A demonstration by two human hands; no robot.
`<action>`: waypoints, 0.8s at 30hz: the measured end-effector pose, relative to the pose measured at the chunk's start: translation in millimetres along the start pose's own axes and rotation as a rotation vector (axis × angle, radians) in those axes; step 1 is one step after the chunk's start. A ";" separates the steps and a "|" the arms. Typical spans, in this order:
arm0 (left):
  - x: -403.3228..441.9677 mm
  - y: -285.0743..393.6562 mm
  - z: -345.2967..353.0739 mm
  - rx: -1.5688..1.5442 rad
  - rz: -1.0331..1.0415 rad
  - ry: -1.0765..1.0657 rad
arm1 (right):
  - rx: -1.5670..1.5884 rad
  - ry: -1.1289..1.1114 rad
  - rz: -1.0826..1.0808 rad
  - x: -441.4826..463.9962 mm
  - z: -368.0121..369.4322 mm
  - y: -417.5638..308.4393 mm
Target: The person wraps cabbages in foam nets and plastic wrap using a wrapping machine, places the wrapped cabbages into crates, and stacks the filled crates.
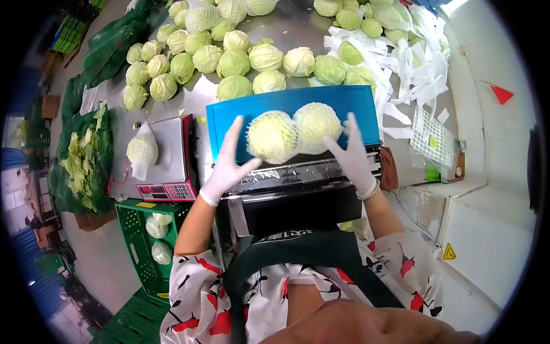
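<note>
Two pale green cabbages in white foam nets, a left cabbage (272,136) and a right cabbage (317,127), lie side by side on a blue board (229,114). My left hand (228,167), in a white glove, is beside the left cabbage with thumb and fingers spread, the thumb close to its lower edge. On the other side my right hand (353,157), also gloved, has its fingers apart. Its thumb tip reaches the edge of the right cabbage. Neither hand is wrapped round a cabbage. Below the board sits a wrapping machine (286,176) with clear film across its front.
Many bare cabbages (234,63) cover the table behind the board. A scale (163,152) with a netted cabbage (142,150) stands at left, above a green crate (134,235) holding wrapped cabbages. White foam nets (421,63) are heaped at right.
</note>
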State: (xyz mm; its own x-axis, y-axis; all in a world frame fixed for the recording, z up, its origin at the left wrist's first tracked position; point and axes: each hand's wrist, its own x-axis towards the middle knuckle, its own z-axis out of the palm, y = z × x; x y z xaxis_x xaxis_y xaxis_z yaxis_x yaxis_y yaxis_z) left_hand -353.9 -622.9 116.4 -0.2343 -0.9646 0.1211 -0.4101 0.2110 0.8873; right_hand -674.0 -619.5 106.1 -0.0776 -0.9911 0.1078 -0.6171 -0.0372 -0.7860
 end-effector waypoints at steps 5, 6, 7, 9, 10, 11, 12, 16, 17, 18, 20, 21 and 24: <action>-96.5 -10.8 0.0 0.759 -0.231 0.309 | -0.769 0.297 -0.042 -49.4 -28.6 24.4; -106.3 -14.7 8.8 0.845 -0.232 0.287 | -0.765 0.198 0.066 -58.7 -23.7 29.1; -113.2 -11.1 19.9 0.932 -0.235 0.260 | -0.759 0.095 0.175 -68.0 -18.4 33.6; -109.5 -12.8 36.3 0.895 -0.194 0.244 | -0.814 0.143 -0.007 -74.2 0.9 47.7; -107.2 -29.3 47.0 0.749 -0.235 0.280 | -0.641 0.139 -0.002 -75.0 11.2 60.0; -105.6 -45.5 56.3 0.603 -0.274 0.316 | -0.467 0.134 0.002 -74.9 18.6 69.2; -105.4 -52.3 56.1 0.518 -0.241 0.371 | -0.389 0.152 0.009 -73.4 18.4 72.0; -103.3 5.2 14.3 -0.429 -0.390 0.016 | 0.582 -0.129 0.392 -67.7 -58.3 14.4; -105.6 15.1 -1.5 -0.386 -0.239 -0.111 | 0.692 -0.200 0.433 -68.5 -82.0 -5.7; -105.4 30.0 -20.3 -0.468 -0.215 -0.149 | 0.660 -0.262 0.415 -67.2 -108.1 -31.3; -97.8 40.8 -36.6 -0.623 -0.118 -0.090 | 0.721 -0.423 0.074 -51.1 -151.2 -32.0; -88.0 40.6 -39.0 -0.692 -0.049 0.006 | 0.718 -0.446 -0.070 -37.3 -160.3 -33.6; -19.5 35.2 -21.3 -0.195 0.101 0.162 | 0.291 -0.238 -0.036 28.0 -115.4 -70.7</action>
State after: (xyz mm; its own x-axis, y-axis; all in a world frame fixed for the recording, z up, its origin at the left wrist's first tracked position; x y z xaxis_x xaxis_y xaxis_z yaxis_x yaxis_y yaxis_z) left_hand -344.9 -600.0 154.8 -0.1149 -0.9561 0.2695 -0.2104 0.2886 0.9341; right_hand -722.9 -629.9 235.0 0.1459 -0.9891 0.0211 -0.3653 -0.0737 -0.9280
